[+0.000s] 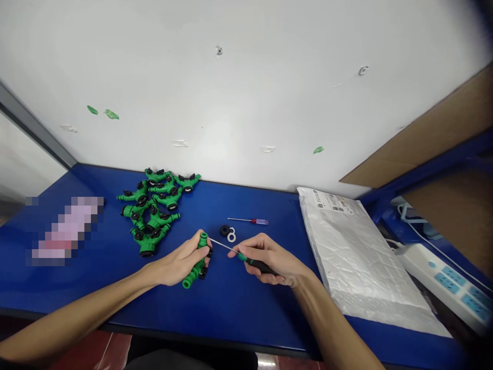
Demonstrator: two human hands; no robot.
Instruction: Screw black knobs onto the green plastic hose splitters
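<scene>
My left hand is closed around a green hose connector with black valve parts, held above the blue table. My right hand grips a screwdriver with a black and green handle. Its thin metal shaft points left, and its tip is at the connector's upper end; whether it is inside the opening cannot be made out. Beyond the hands lie a black ring and white washers. A second screwdriver, with a clear purple and red handle, lies behind them.
Several green Y-shaped connectors sit grouped at the left back. A pixelated pink item is at the far left. On the right are a white padded package and a power strip. A white wall rises behind the table.
</scene>
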